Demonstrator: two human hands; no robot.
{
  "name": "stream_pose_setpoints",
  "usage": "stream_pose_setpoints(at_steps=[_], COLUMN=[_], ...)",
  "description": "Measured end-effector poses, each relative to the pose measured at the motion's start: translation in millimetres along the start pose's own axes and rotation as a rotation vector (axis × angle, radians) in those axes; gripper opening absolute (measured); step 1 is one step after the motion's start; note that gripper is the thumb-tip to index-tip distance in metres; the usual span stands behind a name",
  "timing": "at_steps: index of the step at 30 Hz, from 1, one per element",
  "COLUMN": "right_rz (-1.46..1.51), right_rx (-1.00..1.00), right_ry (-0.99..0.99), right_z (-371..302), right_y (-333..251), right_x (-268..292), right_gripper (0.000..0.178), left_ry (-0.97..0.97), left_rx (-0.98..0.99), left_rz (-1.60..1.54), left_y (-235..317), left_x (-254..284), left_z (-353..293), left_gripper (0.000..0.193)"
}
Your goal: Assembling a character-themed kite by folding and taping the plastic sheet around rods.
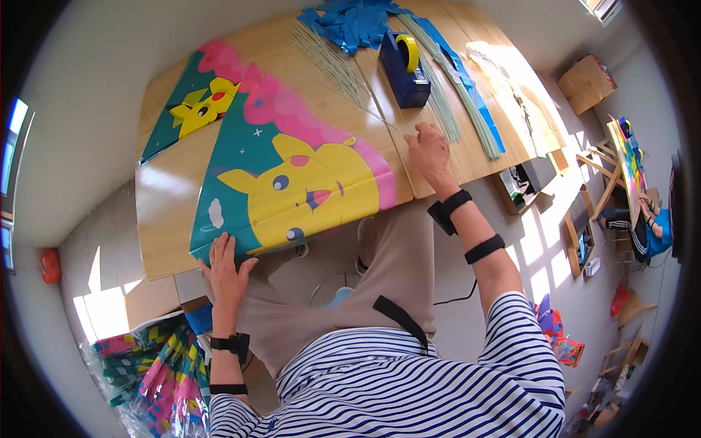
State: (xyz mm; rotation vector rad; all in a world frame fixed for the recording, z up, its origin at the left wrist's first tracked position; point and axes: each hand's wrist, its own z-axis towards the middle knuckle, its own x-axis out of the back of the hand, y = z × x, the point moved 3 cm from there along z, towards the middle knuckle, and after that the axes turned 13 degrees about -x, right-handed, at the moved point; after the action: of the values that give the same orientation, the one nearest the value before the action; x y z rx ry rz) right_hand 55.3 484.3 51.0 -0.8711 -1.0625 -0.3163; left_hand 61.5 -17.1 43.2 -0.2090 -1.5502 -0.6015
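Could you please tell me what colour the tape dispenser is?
The tape dispenser is dark blue, in the head view.

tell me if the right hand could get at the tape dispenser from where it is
Probably yes: the right hand sits just on the near side of the blue tape dispenser, with only tabletop visible between them. Whether it holds something is unclear.

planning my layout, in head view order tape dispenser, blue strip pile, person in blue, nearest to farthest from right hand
1. Tape dispenser, just beyond the right hand
2. Blue strip pile, at the table's far edge
3. Person in blue, far right, in the background
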Motion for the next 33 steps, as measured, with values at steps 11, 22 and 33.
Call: stream_pose_setpoints(at_steps=[11, 22, 33], right_rz=[-0.373, 0.558, 0.306], right_rx=[0.043, -0.250, 0.489], right_ry=[-0.054, -0.629, -0.814], right_z=[79.5, -5.0, -144.5], right_y=[11.1, 33.1, -34.6], right_x=[-72.4, 25.5, 49.4], right_gripper=[0.013, 0.017, 0.004], left_ry=[0.050, 0.268, 0.463], left_rx=[0.002, -0.227, -0.457], left_rz=[-0.020, -0.338, -0.333], left_y=[10.1, 57.4, 110.7], left_x=[11.5, 26.5, 35.5], left_z=[10.6, 30.0, 53.4], left_gripper=[0.061, 0.048, 0.039])
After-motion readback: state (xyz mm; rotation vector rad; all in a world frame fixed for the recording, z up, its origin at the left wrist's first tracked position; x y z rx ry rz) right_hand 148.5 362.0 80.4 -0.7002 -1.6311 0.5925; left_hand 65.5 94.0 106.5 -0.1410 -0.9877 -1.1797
